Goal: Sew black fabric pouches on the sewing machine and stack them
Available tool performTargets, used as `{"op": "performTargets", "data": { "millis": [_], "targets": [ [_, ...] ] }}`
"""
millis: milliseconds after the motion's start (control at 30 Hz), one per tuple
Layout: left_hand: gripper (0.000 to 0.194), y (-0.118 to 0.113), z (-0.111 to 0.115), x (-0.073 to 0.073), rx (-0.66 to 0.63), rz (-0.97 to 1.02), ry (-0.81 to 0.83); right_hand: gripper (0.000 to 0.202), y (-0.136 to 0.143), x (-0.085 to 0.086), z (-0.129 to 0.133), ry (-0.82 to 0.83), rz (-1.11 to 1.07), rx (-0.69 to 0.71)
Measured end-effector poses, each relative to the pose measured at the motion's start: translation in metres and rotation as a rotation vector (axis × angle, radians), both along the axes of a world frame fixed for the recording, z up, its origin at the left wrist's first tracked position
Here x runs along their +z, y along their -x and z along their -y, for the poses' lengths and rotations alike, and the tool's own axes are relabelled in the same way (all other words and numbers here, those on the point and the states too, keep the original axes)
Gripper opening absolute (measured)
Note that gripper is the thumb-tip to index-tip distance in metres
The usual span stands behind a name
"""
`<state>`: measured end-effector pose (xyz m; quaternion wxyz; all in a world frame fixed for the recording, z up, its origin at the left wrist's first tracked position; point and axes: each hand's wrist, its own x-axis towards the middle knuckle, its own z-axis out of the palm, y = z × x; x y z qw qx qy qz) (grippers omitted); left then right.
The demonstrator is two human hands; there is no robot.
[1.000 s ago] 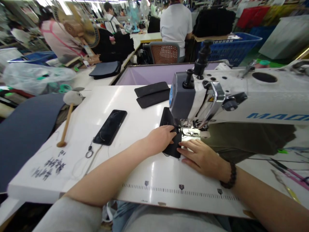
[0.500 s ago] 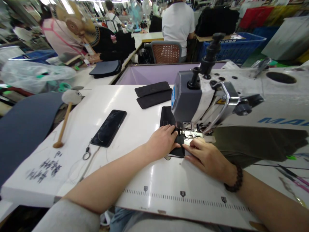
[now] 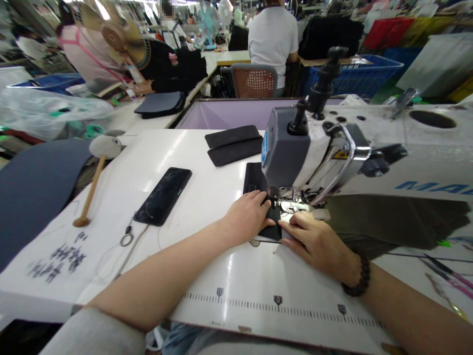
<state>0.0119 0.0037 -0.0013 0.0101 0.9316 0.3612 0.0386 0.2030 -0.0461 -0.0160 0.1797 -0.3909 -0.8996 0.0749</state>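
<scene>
A black fabric piece [image 3: 254, 173] lies on the sewing machine's bed, its right part under the machine head [image 3: 285, 143]. My left hand [image 3: 250, 217] rests on top of it, fingers bent over the cloth and thumb toward the near edge. At its right edge my right hand [image 3: 314, 241] holds the near corner with thumb and forefinger; the other fingers are curled beside the lit metal needle plate [image 3: 295, 208]. The needle tip and presser foot are partly hidden by the machine head and are too small to make out clearly.
Two black folded pieces [image 3: 234, 144] lie behind. Left are a phone [image 3: 163, 196] with a ring strap and a wooden-handled mallet [image 3: 90, 190]. Dark olive fabric [image 3: 391, 219] lies under the machine arm, scissors [image 3: 449, 276] at far right. Co-workers sit beyond.
The view has shifted slightly, so the phone and mallet appear a little farther left. Both hands and the black fabric piece keep nearly the same place by the needle.
</scene>
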Motion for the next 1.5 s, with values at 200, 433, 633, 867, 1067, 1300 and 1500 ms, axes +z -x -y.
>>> {"op": "performTargets", "data": {
  "millis": [200,433,633,867,1067,1300,1500],
  "targets": [
    [0.037,-0.001,0.000,0.001,0.013,0.003,-0.001,0.031,-0.001,-0.001,0.001,0.026,0.008,-0.008],
    [0.038,-0.001,-0.001,-0.003,0.013,0.017,-0.017,0.028,0.000,0.000,0.001,0.053,0.007,-0.034],
    [0.035,-0.001,0.000,-0.002,0.001,0.004,-0.002,0.026,0.000,0.003,0.001,0.035,-0.004,-0.048],
    [0.020,0.000,0.020,0.023,-0.234,-0.114,0.198,0.030,0.000,0.004,0.006,-0.027,0.003,0.098],
    [0.019,0.000,0.019,0.029,-0.193,-0.156,0.205,0.031,0.001,0.002,0.005,-0.017,0.034,0.062],
    [0.010,0.003,0.009,0.014,-0.195,-0.097,0.099,0.026,0.002,0.001,0.001,0.003,0.025,-0.033],
    [0.014,0.001,-0.002,0.006,-0.176,-0.020,0.075,0.029,0.003,-0.005,-0.004,0.013,0.050,-0.148]
  ]
}}
